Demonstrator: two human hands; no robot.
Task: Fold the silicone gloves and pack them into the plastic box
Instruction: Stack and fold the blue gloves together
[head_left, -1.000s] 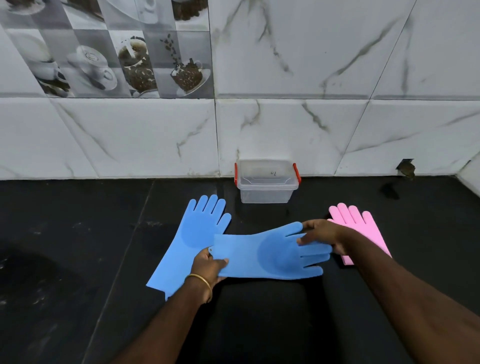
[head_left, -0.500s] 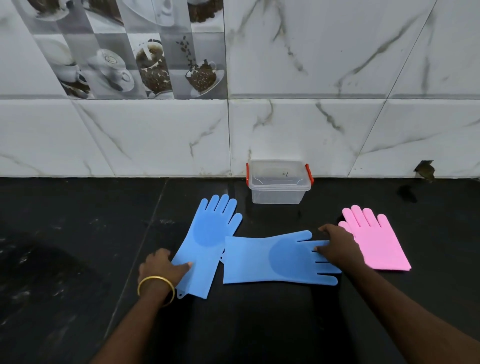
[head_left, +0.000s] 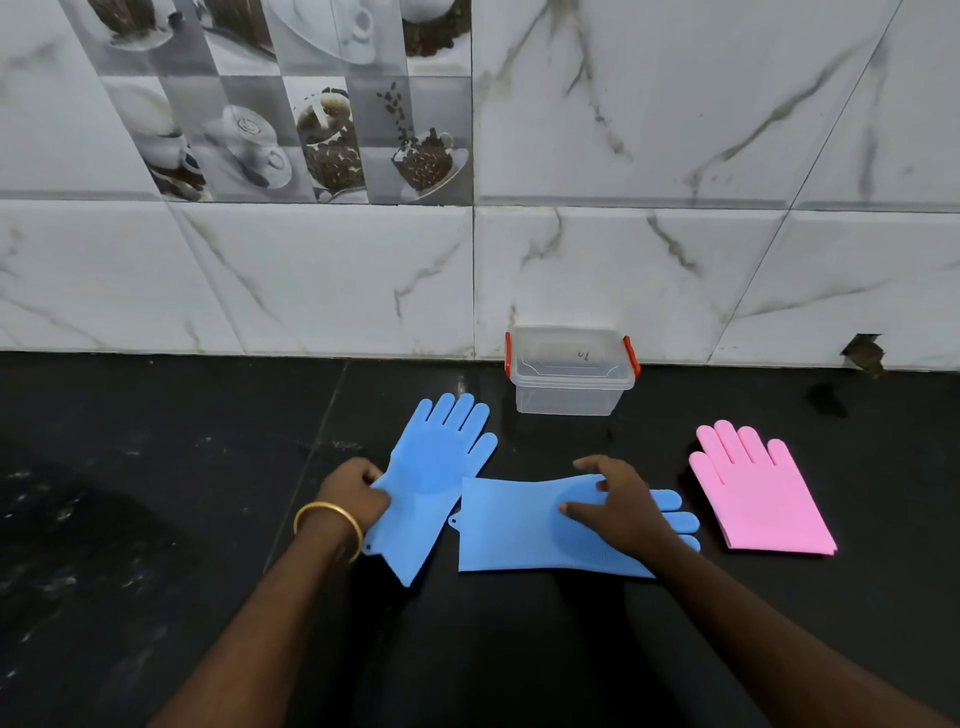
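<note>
Shifted since earlier: right hand (head_left: 621, 506), fingers spread flat, onto sideways blue silicone glove (head_left: 524, 525); left hand (head_left: 358, 493) pinching upright blue silicone glove (head_left: 434, 467) at 9 o'clock; lidded clear plastic box (head_left: 570, 371) at 12 o'clock on black bench (head_left: 156, 493); advise creasing mid-palm.
</note>
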